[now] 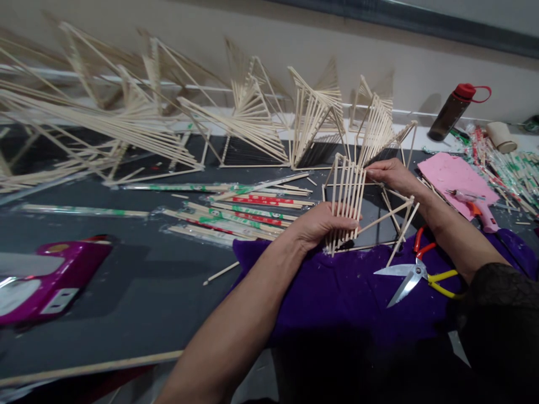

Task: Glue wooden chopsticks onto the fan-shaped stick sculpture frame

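Note:
A small frame of pale wooden chopsticks stands on the purple cloth in front of me, with a close row of sticks on its left side. My left hand is closed round the lower part of that row, its thumb across the sticks. At the row's upper right end, my right hand pinches a stick end; its fingertips are partly hidden. Scissors with red and yellow handles lie spread on the purple cloth, beneath my right forearm. A pink glue gun rests on a pink sheet to the right.
Several stick structures line the back along the wall. Paper-wrapped chopsticks lie left of my hands, with more wrappers at far right. A dark bottle with a red lid stands behind. A magenta device sits at left.

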### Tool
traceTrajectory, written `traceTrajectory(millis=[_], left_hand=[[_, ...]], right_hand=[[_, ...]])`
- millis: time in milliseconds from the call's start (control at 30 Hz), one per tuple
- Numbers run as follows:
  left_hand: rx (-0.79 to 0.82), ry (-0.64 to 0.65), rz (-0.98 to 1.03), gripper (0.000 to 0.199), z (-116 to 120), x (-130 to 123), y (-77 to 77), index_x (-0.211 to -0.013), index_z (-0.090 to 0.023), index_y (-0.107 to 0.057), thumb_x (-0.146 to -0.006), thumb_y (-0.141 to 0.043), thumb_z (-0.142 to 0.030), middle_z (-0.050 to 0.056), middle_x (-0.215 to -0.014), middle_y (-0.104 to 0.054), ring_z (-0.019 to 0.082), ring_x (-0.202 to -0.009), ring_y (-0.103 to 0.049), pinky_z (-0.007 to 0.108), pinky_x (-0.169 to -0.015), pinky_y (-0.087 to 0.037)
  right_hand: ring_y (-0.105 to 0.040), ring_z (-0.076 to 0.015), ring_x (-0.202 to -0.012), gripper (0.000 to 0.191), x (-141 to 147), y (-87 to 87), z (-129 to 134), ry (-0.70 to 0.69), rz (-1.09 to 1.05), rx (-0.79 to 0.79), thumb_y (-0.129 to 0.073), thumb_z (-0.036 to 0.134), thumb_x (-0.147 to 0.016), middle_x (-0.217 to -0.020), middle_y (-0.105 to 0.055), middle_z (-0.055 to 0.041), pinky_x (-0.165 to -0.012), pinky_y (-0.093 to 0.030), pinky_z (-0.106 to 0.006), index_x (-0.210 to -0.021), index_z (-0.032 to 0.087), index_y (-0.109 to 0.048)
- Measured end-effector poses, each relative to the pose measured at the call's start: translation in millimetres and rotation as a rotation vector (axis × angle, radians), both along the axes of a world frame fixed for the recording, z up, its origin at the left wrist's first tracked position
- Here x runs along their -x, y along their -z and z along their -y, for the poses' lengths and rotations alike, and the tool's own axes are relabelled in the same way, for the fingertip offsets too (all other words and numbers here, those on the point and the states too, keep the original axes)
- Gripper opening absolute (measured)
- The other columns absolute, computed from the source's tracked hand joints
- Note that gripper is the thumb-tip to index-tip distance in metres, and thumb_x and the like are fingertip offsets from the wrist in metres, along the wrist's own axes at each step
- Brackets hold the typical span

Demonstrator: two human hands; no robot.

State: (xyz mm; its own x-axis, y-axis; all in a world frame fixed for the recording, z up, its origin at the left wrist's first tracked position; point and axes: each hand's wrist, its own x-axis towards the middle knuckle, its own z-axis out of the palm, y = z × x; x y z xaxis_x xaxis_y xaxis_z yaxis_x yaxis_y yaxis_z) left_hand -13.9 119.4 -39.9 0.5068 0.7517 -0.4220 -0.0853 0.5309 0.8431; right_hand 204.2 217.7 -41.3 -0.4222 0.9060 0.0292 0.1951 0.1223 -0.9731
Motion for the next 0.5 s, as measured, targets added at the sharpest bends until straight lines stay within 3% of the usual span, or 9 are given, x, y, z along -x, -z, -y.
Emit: traceTrajectory(millis=[500], left_hand=[[0.005, -0.008, -0.005, 0.033, 1.3, -1.1, -3.3, -0.073, -0.012, -0.07, -0.045, -0.086, -0.021, 0.004, -0.06, -0.069, 0.013, -0.053, -0.061, 0.024, -0.054, -0.046]], right_hand=[[-0.05, -0.0118, -0.063, 0.036, 3.4, -8.8, 4.5, 0.003, 0.078, -0.077, -0.069, 0.051, -0.073, -0.064, -0.063, 0.0002, -0.065, -0.041, -0.027, -0.068, 0.016, -0.072]])
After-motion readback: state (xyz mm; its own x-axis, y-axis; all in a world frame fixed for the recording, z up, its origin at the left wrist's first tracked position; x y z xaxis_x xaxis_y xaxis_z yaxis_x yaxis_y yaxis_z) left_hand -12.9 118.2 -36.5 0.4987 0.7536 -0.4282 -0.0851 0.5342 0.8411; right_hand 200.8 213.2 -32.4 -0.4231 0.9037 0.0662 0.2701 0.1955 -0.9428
